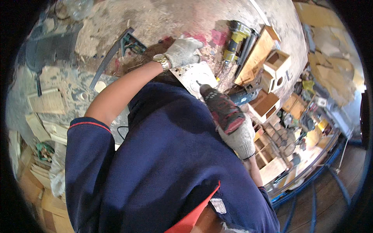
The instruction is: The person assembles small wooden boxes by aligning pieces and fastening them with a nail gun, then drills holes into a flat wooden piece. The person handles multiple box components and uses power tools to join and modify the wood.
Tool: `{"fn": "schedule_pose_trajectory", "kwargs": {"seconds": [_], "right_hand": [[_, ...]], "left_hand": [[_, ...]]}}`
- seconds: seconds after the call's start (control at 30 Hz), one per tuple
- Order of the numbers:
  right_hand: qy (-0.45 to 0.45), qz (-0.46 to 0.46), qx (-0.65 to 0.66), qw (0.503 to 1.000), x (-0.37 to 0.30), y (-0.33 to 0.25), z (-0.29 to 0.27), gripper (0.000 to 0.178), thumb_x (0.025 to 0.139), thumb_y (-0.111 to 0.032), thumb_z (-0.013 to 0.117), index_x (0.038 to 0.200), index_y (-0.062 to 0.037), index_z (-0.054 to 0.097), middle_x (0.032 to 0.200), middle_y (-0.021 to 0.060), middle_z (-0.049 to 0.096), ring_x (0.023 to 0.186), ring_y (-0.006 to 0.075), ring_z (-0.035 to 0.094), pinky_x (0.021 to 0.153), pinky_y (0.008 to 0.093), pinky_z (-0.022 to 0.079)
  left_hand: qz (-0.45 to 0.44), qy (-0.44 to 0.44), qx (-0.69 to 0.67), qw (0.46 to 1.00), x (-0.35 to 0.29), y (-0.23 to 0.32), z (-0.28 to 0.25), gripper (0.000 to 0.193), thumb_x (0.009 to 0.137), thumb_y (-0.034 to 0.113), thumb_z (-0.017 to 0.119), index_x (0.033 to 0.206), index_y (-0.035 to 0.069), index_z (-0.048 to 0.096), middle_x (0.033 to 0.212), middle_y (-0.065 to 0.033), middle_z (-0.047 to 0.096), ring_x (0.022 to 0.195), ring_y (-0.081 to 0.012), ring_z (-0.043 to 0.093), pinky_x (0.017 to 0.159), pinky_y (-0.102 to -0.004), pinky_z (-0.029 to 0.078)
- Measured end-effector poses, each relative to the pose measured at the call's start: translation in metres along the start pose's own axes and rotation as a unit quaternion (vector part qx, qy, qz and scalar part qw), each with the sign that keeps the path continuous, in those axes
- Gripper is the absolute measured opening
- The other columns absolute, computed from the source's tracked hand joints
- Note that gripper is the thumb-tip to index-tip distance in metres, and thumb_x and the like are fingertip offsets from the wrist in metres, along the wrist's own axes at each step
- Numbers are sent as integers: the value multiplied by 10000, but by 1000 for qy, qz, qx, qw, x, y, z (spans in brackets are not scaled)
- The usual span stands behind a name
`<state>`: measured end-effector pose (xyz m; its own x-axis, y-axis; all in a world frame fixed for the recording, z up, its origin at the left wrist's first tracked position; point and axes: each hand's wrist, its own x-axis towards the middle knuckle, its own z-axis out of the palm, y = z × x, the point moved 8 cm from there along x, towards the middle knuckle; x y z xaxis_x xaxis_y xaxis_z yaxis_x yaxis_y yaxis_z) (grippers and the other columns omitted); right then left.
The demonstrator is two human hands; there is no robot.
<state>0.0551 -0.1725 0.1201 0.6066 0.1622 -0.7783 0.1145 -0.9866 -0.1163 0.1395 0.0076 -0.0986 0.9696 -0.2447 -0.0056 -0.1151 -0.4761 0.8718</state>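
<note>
A pale flat board [199, 77] with dark holes along its left side and drawn curved lines lies in front of me. My left hand [182, 52], in a whitish knit glove, is closed at the board's far edge; its fingertips are partly hidden. My right hand [239, 136], gloved too, is wrapped round a black and red power drill [223, 108]. The drill points up and left, its bit over the board's near right part. Whether the tip touches the surface I cannot tell.
A yellow-green and black power tool [236, 42] and a wooden plank [254, 58] lie to the far right. Small wooden boxes [276, 62] and a blue power tool [245, 95] lie right of the drill. A dark green tool [132, 43] rests far left, wood pieces [47, 101] nearer.
</note>
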Motion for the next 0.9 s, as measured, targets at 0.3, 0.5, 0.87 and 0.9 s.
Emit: {"fn": "schedule_pose_trajectory", "kwargs": {"seconds": [0.3, 0.5, 0.87, 0.9], "right_hand": [[109, 145, 182, 966, -30, 98, 85, 662, 767, -437, 829, 1234, -10, 634, 1105, 188, 729, 1019, 328, 719, 845, 420, 567], [133, 102, 188, 968, -24, 94, 100, 499, 775, -418, 800, 1057, -20, 695, 907, 173, 744, 857, 339, 742, 731, 428, 576], [124, 100, 173, 972, -5, 108, 98, 495, 758, -397, 785, 1078, -32, 694, 957, 198, 740, 911, 374, 727, 762, 439, 575], [121, 102, 166, 973, -3, 109, 98, 499, 761, -405, 785, 1083, -34, 696, 964, 199, 740, 915, 374, 727, 764, 437, 575]], "left_hand": [[-47, -35, 45, 997, 3, -12, 4, 720, 817, 593, 742, 1271, 38, 681, 1244, -217, 688, 1172, -374, 652, 1009, -456, 507], [4, 28, 229, 973, 4, 15, -3, 573, 822, 539, 721, 1200, 115, 648, 1100, -172, 674, 1086, -355, 644, 925, -497, 498], [-50, 103, 356, 927, -21, 46, 17, 596, 870, 630, 647, 1218, 148, 599, 1153, -140, 578, 1075, -336, 606, 899, -515, 492], [-51, 100, 356, 928, -20, 46, 17, 604, 876, 648, 632, 1209, 144, 599, 1149, -140, 578, 1073, -331, 611, 890, -510, 500]]}}
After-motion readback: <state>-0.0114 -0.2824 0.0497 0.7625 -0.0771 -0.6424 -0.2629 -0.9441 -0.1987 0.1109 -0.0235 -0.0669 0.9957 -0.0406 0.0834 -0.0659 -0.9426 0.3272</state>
